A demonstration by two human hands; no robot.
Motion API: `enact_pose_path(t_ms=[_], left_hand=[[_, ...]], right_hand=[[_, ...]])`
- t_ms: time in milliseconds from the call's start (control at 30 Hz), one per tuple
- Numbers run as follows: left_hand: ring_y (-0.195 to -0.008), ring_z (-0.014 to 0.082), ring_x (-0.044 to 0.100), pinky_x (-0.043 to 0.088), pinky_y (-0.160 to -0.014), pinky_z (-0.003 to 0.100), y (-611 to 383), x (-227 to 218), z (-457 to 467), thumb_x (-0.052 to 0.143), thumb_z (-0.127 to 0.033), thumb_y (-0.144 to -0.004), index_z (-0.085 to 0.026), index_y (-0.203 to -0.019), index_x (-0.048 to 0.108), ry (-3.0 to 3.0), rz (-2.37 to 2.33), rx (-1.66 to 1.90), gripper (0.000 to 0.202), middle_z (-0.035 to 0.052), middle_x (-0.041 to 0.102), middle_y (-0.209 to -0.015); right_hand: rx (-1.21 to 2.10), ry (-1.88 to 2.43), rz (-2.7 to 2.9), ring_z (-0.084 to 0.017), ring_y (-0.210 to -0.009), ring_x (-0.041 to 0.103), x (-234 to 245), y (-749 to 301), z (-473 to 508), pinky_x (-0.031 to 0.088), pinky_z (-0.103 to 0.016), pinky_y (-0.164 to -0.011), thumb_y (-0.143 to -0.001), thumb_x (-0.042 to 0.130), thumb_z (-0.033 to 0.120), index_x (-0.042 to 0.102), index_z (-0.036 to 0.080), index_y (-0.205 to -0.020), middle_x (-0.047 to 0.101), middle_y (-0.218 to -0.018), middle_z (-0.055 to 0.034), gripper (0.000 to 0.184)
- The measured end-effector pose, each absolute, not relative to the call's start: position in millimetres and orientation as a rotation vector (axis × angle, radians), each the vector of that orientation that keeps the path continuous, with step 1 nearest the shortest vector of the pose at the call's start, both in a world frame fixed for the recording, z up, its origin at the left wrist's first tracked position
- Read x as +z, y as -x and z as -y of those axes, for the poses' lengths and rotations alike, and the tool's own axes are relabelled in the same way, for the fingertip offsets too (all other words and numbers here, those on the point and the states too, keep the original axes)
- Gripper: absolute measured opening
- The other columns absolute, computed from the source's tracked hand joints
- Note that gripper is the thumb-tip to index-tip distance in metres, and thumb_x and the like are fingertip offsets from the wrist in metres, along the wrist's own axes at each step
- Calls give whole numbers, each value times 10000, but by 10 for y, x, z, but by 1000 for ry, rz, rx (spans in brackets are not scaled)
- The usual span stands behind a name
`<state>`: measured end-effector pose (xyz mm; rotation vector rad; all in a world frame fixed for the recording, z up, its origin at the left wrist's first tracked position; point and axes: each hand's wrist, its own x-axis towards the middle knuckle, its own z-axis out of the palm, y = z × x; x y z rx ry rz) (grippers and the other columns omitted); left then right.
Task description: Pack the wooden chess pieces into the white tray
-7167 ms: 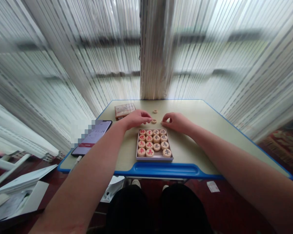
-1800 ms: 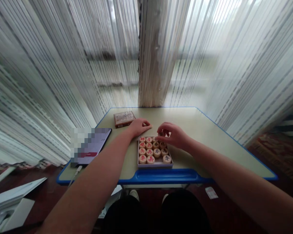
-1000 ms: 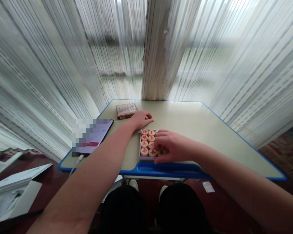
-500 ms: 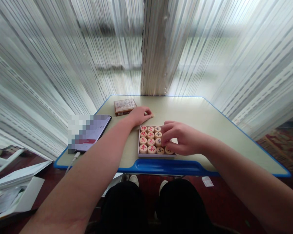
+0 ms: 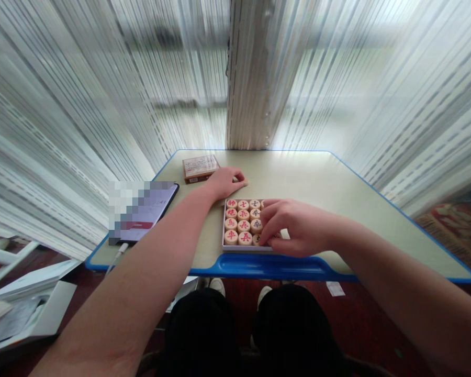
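Observation:
A shallow white box (image 5: 224, 230) holds round wooden xiangqi pieces (image 5: 244, 226) in rows, marked with red and black characters. My right hand (image 5: 292, 225) covers the box's right side; its curled fingertips and thumb close on a xiangqi piece in the front row, which they partly hide. Behind the box, my left hand (image 5: 225, 183) rests on the table with thumb and forefinger pinched on a small pale xiangqi piece (image 5: 246, 183), mostly hidden.
A brown flat carton (image 5: 200, 166) lies by my left wrist. On the left of the blue-edged table (image 5: 329, 178) is a phone (image 5: 147, 214) with a white charging cable (image 5: 120, 252). An open white box (image 5: 35, 319) sits at lower left. Sheer curtains (image 5: 188, 68) hang beyond the table.
My right hand has moved slightly toward the table's front edge, its fingertips now on the front row of pieces. My left hand keeps its place. The view has shifted a little.

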<state>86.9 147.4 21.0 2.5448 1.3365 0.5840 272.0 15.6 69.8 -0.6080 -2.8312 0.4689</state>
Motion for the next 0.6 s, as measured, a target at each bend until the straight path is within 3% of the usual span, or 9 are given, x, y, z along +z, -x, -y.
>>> enact_pose_path(t_ms=[433,600], left_hand=[[-744,165,583,445,-724,287,-900,238,-1441,575,-400,-769,-145,-924,689,-2438,-1291,678,319,61,694,-874],[-639,119,541,420,-593,247,-918,396,-1313,595,-456,-748,-128,-964,698,-2070,-1112,827,406,66,686,-796]], right_hand=[[88,810,2549,-129,-595,463,618,-2768,-325,397,-272,-626,-750,498,117,704,147,-722,593,-606,-42,211],[-74,938,2335,-146,-627,462,503,-2780,-476,404,-287,-631,-764,505,148,696,153,-750,583,-644,-44,192]])
